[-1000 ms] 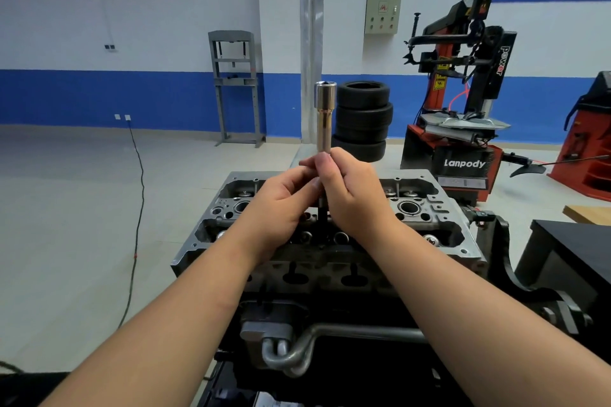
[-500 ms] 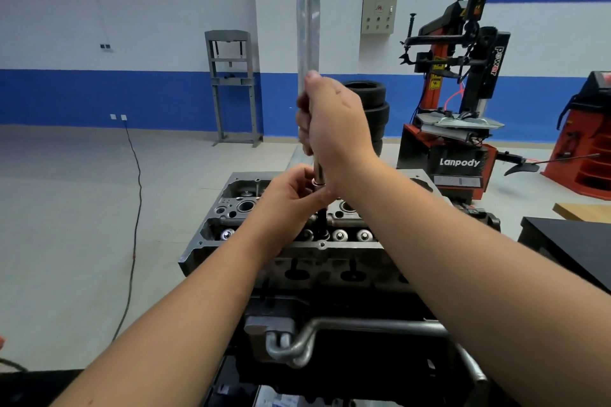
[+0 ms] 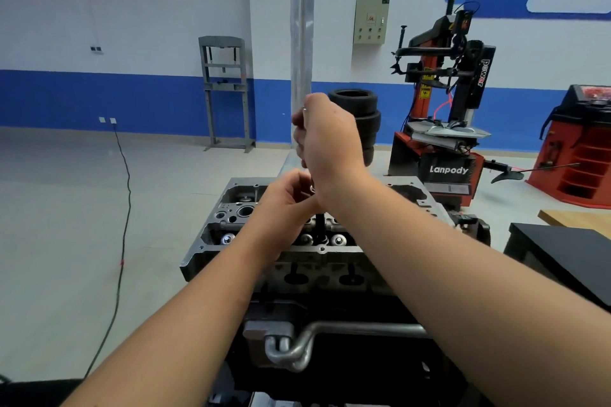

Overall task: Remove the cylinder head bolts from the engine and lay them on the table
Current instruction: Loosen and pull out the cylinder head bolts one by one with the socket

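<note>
The grey cylinder head [image 3: 231, 205] sits on top of the engine straight ahead of me. A long chrome socket stands upright over its middle row, and only a sliver of its top [image 3: 304, 110] shows. My right hand [image 3: 330, 142] is wrapped round the socket's upper part and hides most of it. My left hand [image 3: 284, 198] pinches the lower end just above the head. Below both hands a dark shaft [image 3: 320, 225] runs down into a hole in the head. Whether that shaft is a bolt I cannot tell.
A black table [image 3: 562, 251] stands at the right with a wooden top [image 3: 575, 218] behind it. Beyond the engine are a tyre stack [image 3: 360, 116] and a red tyre changer [image 3: 446, 142]. A cable [image 3: 124, 208] trails across the floor at left. A metal pipe [image 3: 330, 334] crosses the engine's front.
My right hand has slid up from the lower shaft to grip the socket's top, which stood bare a second ago. My left hand stays low on the tool.
</note>
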`<state>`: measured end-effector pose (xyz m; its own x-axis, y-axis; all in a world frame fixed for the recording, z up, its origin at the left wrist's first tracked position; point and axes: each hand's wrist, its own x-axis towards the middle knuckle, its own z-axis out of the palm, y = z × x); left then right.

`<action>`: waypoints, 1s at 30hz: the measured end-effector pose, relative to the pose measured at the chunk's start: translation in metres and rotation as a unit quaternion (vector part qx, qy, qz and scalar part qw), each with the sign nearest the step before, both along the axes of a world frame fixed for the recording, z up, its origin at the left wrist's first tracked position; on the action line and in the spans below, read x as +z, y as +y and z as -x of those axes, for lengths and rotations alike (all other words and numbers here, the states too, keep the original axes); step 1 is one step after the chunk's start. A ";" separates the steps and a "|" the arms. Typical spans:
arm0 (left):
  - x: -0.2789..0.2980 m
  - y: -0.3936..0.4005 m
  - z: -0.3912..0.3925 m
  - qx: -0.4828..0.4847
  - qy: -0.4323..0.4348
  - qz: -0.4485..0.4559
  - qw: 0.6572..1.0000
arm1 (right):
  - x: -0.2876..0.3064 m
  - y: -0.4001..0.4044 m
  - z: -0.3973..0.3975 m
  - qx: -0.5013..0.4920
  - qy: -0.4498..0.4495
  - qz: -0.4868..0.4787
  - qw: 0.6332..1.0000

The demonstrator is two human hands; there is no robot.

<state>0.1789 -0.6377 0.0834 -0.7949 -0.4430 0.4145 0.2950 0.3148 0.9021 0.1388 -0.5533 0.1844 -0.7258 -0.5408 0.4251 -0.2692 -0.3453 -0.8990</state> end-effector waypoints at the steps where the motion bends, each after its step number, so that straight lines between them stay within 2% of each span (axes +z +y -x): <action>1: 0.000 0.000 -0.001 -0.026 -0.002 0.008 1.000 | 0.000 0.000 0.001 0.016 -0.002 0.008 1.000; 4: 0.002 0.003 -0.006 -0.048 -0.019 0.012 0.999 | 0.006 0.008 0.012 0.136 -0.015 -0.041 0.990; 6: 0.001 0.003 -0.006 -0.038 -0.021 0.019 0.999 | 0.010 0.015 0.017 0.167 -0.037 -0.055 0.984; 8: 0.000 0.005 -0.004 -0.028 -0.010 0.026 0.999 | 0.012 0.016 0.014 0.109 -0.039 -0.056 0.992; 11: -0.001 0.004 0.003 0.008 0.003 0.010 1.000 | 0.010 0.008 -0.004 -0.030 0.044 -0.030 0.998; 15: 0.000 0.002 0.002 0.016 0.004 0.005 1.000 | 0.001 0.002 -0.009 -0.061 0.077 0.033 0.995; 17: 0.000 0.000 -0.002 -0.017 -0.004 -0.005 1.000 | 0.003 0.004 -0.003 -0.008 0.052 0.029 0.998; 20: 0.003 0.001 -0.007 -0.047 -0.025 -0.002 0.999 | 0.014 0.011 0.010 0.132 -0.020 -0.043 0.990; 22: 0.004 0.004 -0.006 -0.044 -0.027 0.007 0.999 | 0.016 0.018 0.017 0.166 -0.043 -0.044 0.984; 25: 0.004 0.007 -0.005 -0.025 -0.008 0.001 1.000 | 0.011 0.019 0.008 0.097 -0.068 -0.031 0.992; 28: 0.003 0.004 -0.002 -0.001 -0.007 -0.004 1.000 | 0.002 0.011 -0.012 -0.032 -0.021 -0.003 0.999; 30: 0.003 0.006 0.001 0.008 -0.007 -0.006 1.000 | -0.001 0.007 -0.015 -0.044 -0.013 0.026 0.999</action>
<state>0.1784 -0.6322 0.0866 -0.7929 -0.4607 0.3989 0.2777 0.3096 0.9094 0.1541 -0.5463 0.1837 -0.7810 -0.4511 0.4318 -0.2779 -0.3681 -0.8873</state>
